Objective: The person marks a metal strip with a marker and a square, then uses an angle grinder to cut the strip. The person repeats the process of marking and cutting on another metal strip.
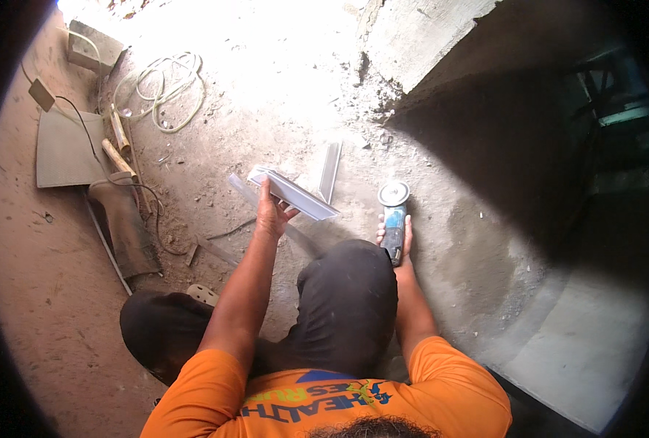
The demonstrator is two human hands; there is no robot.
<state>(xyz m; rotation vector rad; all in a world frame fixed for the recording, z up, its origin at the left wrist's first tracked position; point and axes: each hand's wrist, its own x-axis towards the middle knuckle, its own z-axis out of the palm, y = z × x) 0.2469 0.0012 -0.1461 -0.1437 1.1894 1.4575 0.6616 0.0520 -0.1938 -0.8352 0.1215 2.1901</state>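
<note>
My left hand [272, 210] is closed on a short, pale grey-white profile strip [299, 197], held tilted above the ground with its far end up and to the left. In my right hand [406, 235] is an angle grinder [394, 223] with a blue and black body, its round disc [394, 193] at the far end. The disc does not touch the strip. Another piece of profile [330, 171] lies on the ground between and beyond my hands. A longer pale strip [304, 241] runs beneath my left hand, partly hidden by my arm and knee.
A coiled pale cable [167, 91] lies at the far left. Along the left wall stand a shovel [69, 150], a rubber boot [123, 226], wooden handles [120, 159] and a concrete block [90, 50]. A broken concrete edge [412, 44] rises at the far right.
</note>
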